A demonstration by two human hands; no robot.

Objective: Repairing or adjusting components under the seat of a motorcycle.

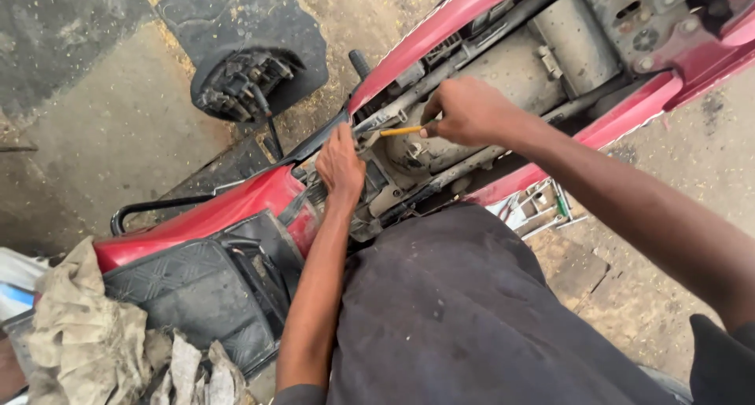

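Outdoors, on rough, dusty concrete ground (102, 153) scattered with grit, a red motorcycle (236, 204) lies stripped of its seat, seen from directly above by the person working on it. The right hand (469, 112) has its fingers (432, 122) closed around a thin yellow-handled tool (401, 130), likely a small screwdriver, held almost level with its tip pointing left into the exposed frame. The left hand (340, 167) presses flat, fingers together and pointing up the picture, against the grimy metal parts just below and left of the tool's tip; whether it grips anything there is hidden. Both hands work inside the open grey under-seat cavity (511, 67), between the red side panels (440, 27). The person's dark apron or trousers (456, 311) fills the lower middle. To the left, a black ribbed seat pad (197, 295) rests against the red bodywork, with dirty crumpled rags (86, 334) beside it. At upper left, well apart, a black mudguard-like part (252, 51) lies on the ground.
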